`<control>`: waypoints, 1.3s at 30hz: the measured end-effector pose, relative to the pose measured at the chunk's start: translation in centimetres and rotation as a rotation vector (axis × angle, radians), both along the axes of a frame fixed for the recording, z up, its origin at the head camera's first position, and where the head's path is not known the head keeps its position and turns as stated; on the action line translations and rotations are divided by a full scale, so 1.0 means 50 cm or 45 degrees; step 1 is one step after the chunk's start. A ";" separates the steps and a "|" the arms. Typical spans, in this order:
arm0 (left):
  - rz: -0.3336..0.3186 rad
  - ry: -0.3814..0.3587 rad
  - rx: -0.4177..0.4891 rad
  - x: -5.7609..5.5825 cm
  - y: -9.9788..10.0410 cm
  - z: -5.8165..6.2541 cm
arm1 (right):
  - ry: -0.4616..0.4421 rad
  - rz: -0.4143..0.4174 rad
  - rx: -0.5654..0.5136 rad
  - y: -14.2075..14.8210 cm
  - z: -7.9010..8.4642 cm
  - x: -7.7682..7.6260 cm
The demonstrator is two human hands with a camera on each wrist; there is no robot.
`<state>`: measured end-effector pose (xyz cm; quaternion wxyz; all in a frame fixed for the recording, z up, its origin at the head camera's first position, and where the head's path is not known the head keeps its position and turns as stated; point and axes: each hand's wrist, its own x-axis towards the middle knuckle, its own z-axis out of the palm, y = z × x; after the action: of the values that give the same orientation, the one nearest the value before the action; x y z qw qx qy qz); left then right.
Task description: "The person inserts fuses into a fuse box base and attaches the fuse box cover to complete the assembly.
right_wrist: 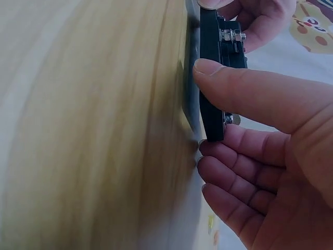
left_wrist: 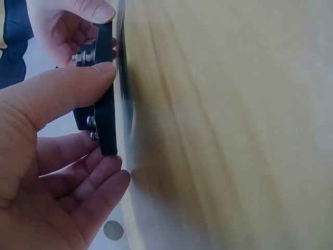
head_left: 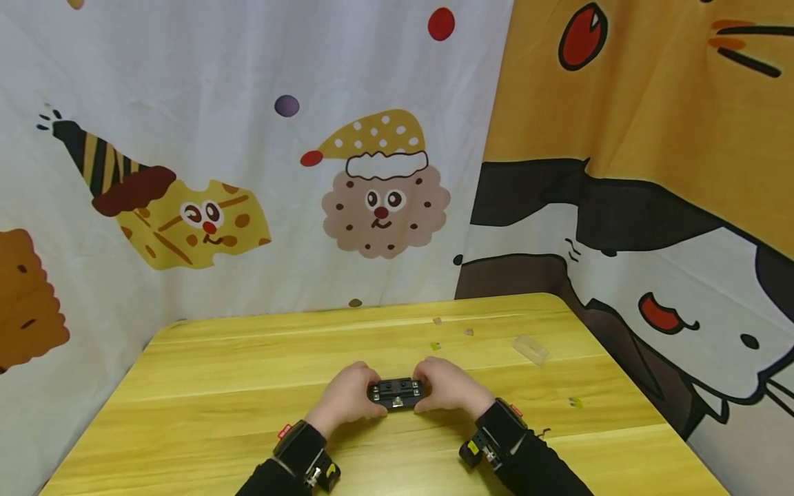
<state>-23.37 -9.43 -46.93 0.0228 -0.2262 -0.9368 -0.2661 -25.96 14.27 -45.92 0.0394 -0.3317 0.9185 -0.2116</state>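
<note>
Between my two hands is a small black terminal block (head_left: 397,394) with metal bolts and nuts at its corners. My left hand (head_left: 349,394) pinches one end of it, the thumb on its edge and fingertips beneath. The other end is pinched by my right hand (head_left: 451,387) in much the same way. In the left wrist view the block (left_wrist: 107,117) is seen edge-on, close over the tabletop, with bolts standing up from its face. The right wrist view shows the block's flat side (right_wrist: 210,112) by the thumb. Its ends are partly hidden by fingers.
A yellow wood-grain table (head_left: 205,427) lies under the hands. Toward the back right is a small clear plastic piece (head_left: 531,350). Several tiny scraps lie about, one green-yellow bit (head_left: 575,402) farther right. A printed curtain (head_left: 236,138) hangs behind the table.
</note>
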 end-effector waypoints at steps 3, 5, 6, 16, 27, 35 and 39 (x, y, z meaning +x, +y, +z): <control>-0.009 0.009 -0.019 0.000 0.003 0.002 | -0.012 -0.011 0.015 0.003 -0.001 0.001; -0.013 0.020 -0.036 0.000 0.005 0.004 | -0.023 -0.021 0.022 0.003 -0.001 0.003; -0.017 0.028 -0.042 -0.001 0.005 0.005 | -0.024 -0.022 0.023 0.003 -0.001 0.003; -0.008 0.021 -0.089 -0.003 0.011 0.006 | -0.010 -0.034 0.032 0.002 -0.008 0.002; 0.024 -0.030 -0.066 0.000 0.002 0.008 | -0.014 -0.060 0.045 0.003 -0.014 0.009; 0.032 -0.035 -0.046 0.003 -0.001 0.011 | -0.012 -0.051 -0.012 0.013 -0.016 0.015; 0.038 -0.043 -0.039 0.005 0.000 0.013 | -0.036 -0.064 -0.055 0.025 -0.013 0.022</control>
<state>-23.11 -9.45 -46.29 0.0076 -0.2082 -0.9442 -0.2550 -24.87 15.53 -46.56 0.0400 -0.3063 0.9211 -0.2371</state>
